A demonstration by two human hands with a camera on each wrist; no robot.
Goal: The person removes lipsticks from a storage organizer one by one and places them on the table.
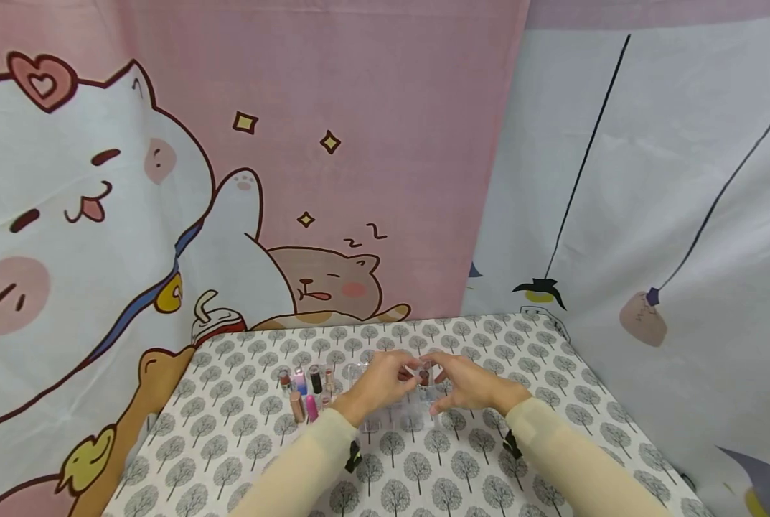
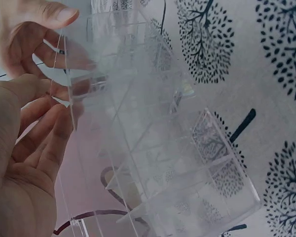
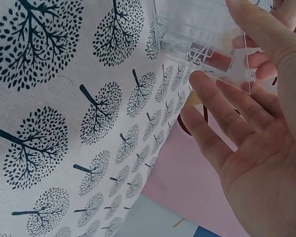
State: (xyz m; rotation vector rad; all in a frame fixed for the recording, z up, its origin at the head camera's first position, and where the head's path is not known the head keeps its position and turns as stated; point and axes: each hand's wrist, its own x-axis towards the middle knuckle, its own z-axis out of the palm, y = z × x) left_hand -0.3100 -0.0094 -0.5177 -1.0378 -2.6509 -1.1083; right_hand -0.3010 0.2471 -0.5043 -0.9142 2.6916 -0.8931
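A clear acrylic organizer with several compartments sits on the patterned cloth. A reddish-brown lipstick with a clear, patterned end shows through its wall at one corner. My left hand reaches over the organizer's rim beside this lipstick. In the left wrist view the thumb and fingertips of that hand come close together at the rim; I cannot tell whether they pinch anything. My right hand is around the same corner from the other side, its thumb and fingers spread apart near the clear wall.
Several lipsticks stand in a group left of the organizer, among them a brown one, a bright pink one and a black one. The table cloth has tree prints. Cartoon curtains hang behind and beside the table.
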